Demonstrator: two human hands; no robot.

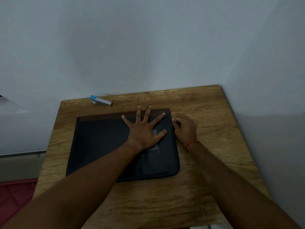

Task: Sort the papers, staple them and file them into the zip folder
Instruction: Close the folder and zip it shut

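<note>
Head view: stapler [101, 100] beyond zip folder [99, 142]

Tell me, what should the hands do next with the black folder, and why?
Probably the right hand should slide its pinch along the zip folder's right edge. Its fingers curl at that edge, while the left hand presses flat on top, steadying it. Which way, I cannot tell.

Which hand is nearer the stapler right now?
Left. The left hand presses flat on the zip folder, below-right of the stapler; the right hand pinches at the folder's right edge, farther away.
</note>
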